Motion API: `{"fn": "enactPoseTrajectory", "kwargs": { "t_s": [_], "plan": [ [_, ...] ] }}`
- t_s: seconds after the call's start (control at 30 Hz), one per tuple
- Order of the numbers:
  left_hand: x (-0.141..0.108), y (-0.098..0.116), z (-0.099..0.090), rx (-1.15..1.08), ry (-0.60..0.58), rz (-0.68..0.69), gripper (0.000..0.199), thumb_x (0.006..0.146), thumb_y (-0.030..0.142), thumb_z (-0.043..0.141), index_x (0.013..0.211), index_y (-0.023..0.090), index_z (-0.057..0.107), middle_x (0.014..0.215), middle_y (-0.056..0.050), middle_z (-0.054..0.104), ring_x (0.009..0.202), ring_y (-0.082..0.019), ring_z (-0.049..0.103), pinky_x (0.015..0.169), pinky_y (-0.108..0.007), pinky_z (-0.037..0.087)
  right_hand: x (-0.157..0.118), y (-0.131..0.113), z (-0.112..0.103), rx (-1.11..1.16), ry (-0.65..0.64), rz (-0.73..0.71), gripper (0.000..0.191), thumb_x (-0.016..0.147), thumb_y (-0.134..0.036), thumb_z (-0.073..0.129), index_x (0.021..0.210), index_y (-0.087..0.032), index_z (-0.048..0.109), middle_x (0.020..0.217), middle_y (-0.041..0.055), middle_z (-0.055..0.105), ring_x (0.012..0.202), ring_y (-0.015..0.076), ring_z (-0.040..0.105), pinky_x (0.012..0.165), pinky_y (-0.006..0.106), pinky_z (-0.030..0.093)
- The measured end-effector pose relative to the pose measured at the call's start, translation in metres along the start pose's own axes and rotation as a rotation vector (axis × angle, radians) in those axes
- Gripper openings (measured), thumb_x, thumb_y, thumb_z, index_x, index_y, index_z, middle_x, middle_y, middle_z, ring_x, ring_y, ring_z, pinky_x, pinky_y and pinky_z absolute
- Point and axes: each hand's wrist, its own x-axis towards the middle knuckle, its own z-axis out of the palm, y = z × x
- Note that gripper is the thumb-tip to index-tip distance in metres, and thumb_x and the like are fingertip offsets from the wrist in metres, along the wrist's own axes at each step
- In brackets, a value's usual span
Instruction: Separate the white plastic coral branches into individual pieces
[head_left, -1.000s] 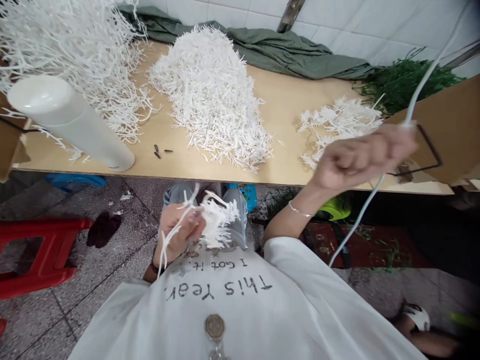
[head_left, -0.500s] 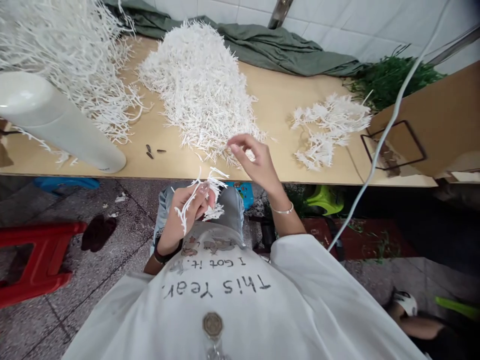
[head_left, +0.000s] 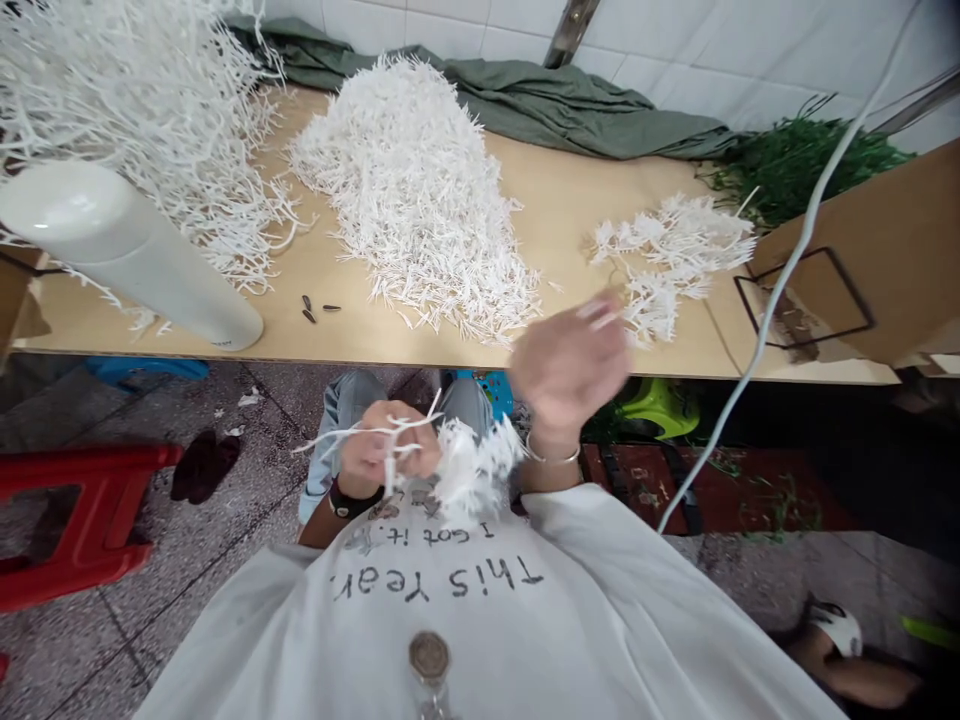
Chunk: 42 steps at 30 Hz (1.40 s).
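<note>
As before, left hand [head_left: 379, 455] grips sprigs [head_left: 465, 470] — right hand [head_left: 570, 365] lowered

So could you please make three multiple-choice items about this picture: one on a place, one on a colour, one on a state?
1. Where does the white cylinder lie?
A. on the table's left part
B. on the floor
C. on the red stool

2. What colour is the cloth at the table's far edge?
A. blue
B. green
C. yellow

3. What is the left hand doing?
A. resting flat on the table
B. holding white plastic sprigs
C. hanging bare

Answers:
1. A, it rests on the table near the left pile.
2. B, it is dull green beside the tiled wall.
3. B, the grip is closed around the white plastic sprigs below the table edge.
</note>
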Motion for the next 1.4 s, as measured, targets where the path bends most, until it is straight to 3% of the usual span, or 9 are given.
{"fn": "enactPoseTrajectory", "kwargs": {
  "t_s": [0.13, 0.2, 0.37, 0.47, 0.77, 0.93, 1.1, 1.27, 1.4],
  "plan": [
    [-0.006, -0.001, -0.001, 0.054, 0.235, -0.018, 0.070, 0.084, 0.064, 0.041, 0.029, 0.020, 0.036, 0.024, 0.003, 0.021, 0.024, -0.008, 0.023, 0.031, -0.026, 0.021, 0.019, 0.015, -0.045, -0.007, 0.757, -0.117, 0.059, 0.092, -0.056, 0.001, 0.045, -0.024, 0.017, 0.042, -0.0069, -0.001, 0.033, 0.0075, 0.006, 0.036, 0.023, 0.017],
    [-0.007, 0.000, 0.001, 0.102, 0.346, -0.099, 0.063, 0.090, 0.058, 0.035, 0.044, 0.019, 0.055, 0.030, 0.003, 0.028, 0.028, -0.007, 0.025, 0.035, -0.026, 0.017, 0.033, 0.032, -0.051, -0.064, 0.918, -0.087, 0.056, 0.091, -0.061, 0.006, 0.050, -0.024, 0.015, 0.045, -0.0070, 0.008, 0.037, 0.0080, 0.012, 0.042, 0.025, 0.022],
    [0.006, 0.002, 0.012, 0.177, 0.482, -0.225, 0.049, 0.091, 0.054, 0.040, 0.092, 0.015, 0.070, 0.037, 0.007, 0.027, 0.034, -0.006, 0.020, 0.039, -0.025, 0.015, 0.054, 0.076, -0.028, -0.307, 0.832, 0.158, 0.039, 0.074, -0.047, 0.068, 0.061, -0.019, 0.043, 0.060, -0.0034, 0.042, 0.057, 0.0094, 0.036, 0.061, 0.027, 0.034],
    [0.011, 0.002, 0.016, 0.173, 0.420, -0.235, 0.046, 0.089, 0.052, 0.046, 0.103, 0.015, 0.069, 0.038, 0.008, 0.030, 0.034, -0.006, 0.020, 0.039, -0.025, 0.017, 0.041, 0.070, -0.005, -0.270, 0.856, 0.145, 0.028, 0.080, -0.046, 0.061, 0.080, -0.019, 0.052, 0.077, 0.0010, 0.054, 0.066, 0.0104, 0.044, 0.069, 0.028, 0.038],
    [0.011, 0.004, 0.013, 0.467, 0.342, -0.255, 0.047, 0.091, 0.044, 0.047, 0.053, 0.016, 0.050, 0.040, 0.003, 0.039, 0.038, -0.006, 0.034, 0.044, -0.024, 0.028, -0.005, 0.031, 0.072, 0.345, 0.259, 0.141, 0.056, 0.087, -0.064, 0.034, 0.060, -0.017, 0.049, 0.053, -0.0020, 0.048, 0.049, 0.0074, 0.041, 0.051, 0.023, 0.032],
    [0.007, 0.002, 0.014, 0.569, 0.441, -0.200, 0.039, 0.082, 0.037, 0.062, 0.051, 0.016, 0.054, 0.040, 0.005, 0.038, 0.039, -0.006, 0.031, 0.042, -0.025, 0.023, -0.005, 0.034, 0.077, 0.592, 0.173, 0.314, 0.057, 0.083, -0.060, 0.049, 0.049, -0.018, 0.029, 0.043, -0.0085, 0.022, 0.040, 0.0028, 0.020, 0.042, 0.022, 0.018],
    [0.002, 0.005, 0.011, 0.636, 0.668, -0.075, 0.017, 0.065, 0.028, 0.078, 0.063, 0.017, 0.066, 0.055, 0.002, 0.054, 0.051, -0.010, 0.042, 0.049, -0.026, 0.034, -0.007, 0.032, 0.070, 0.771, 0.046, 0.416, 0.051, 0.083, -0.059, 0.049, 0.054, -0.018, 0.042, 0.039, -0.0079, 0.035, 0.034, 0.0030, 0.030, 0.039, 0.021, 0.021],
    [0.001, 0.009, 0.000, 0.721, 0.503, -0.203, 0.030, 0.058, 0.030, 0.083, 0.062, 0.016, 0.056, 0.053, 0.006, 0.047, 0.051, -0.007, 0.037, 0.049, -0.022, 0.030, -0.004, 0.046, 0.073, 0.803, -0.142, 0.455, 0.059, 0.081, -0.067, 0.045, 0.050, -0.017, 0.043, 0.036, -0.0069, 0.036, 0.032, 0.0034, 0.030, 0.036, 0.021, 0.019],
    [0.003, 0.002, -0.008, 0.568, 0.360, -0.287, 0.036, 0.075, 0.040, 0.068, 0.059, 0.017, 0.046, 0.052, 0.006, 0.037, 0.049, -0.006, 0.031, 0.047, -0.021, 0.025, -0.003, 0.052, 0.080, 0.945, -0.247, 0.460, 0.055, 0.076, -0.059, 0.061, 0.048, -0.018, 0.036, 0.037, -0.0101, 0.028, 0.033, 0.0015, 0.021, 0.038, 0.020, 0.012]
  ]
}}
